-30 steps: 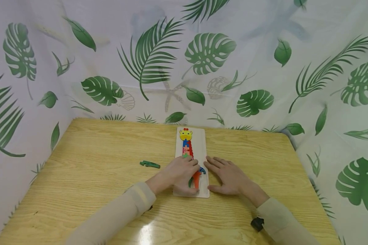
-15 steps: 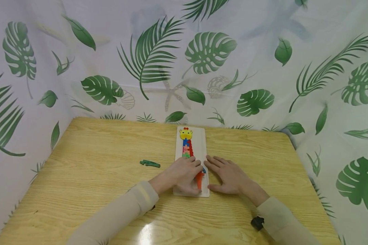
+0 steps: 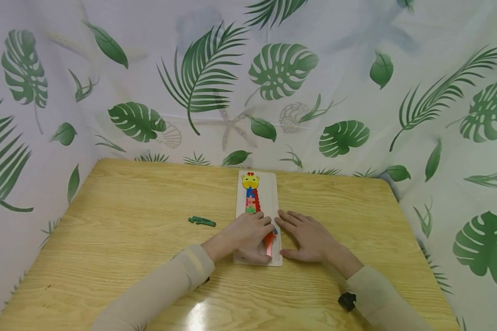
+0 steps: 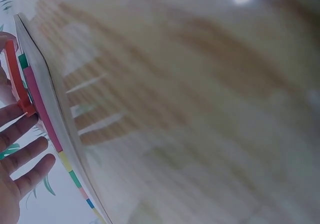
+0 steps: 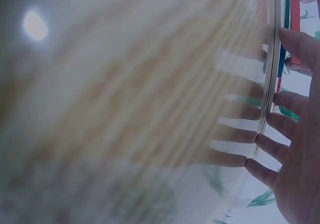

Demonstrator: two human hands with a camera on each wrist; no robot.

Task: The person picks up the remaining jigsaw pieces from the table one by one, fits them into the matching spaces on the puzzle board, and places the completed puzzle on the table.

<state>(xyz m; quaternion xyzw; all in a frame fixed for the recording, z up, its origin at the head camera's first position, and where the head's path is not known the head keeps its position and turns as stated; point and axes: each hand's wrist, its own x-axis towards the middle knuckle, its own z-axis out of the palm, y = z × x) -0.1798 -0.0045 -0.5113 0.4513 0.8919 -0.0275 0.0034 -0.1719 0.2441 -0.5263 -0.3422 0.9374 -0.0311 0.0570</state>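
Observation:
A giraffe puzzle board (image 3: 268, 193) lies lengthwise on the table, its yellow head piece (image 3: 250, 181) at the far end and blue, pink, green and red pieces below it. Over the lower half, my left hand (image 3: 248, 235) pinches an orange puzzle piece (image 4: 16, 79) between thumb and fingers. In the left wrist view that piece stands tilted, slightly raised off the board. The hand covers the pieces beneath it. My right hand (image 3: 308, 236) lies with spread fingers along the board's right edge, fingertips and thumb against it.
A loose dark green puzzle piece (image 3: 202, 221) lies on the wooden table (image 3: 149, 193) left of the board. White curtains (image 3: 232, 82) with green leaves enclose the back and sides. The table's far edge runs just behind the board.
My left hand has shifted slightly right with the orange piece, which now hides more of the blue piece beside it. My right hand has stayed in place.

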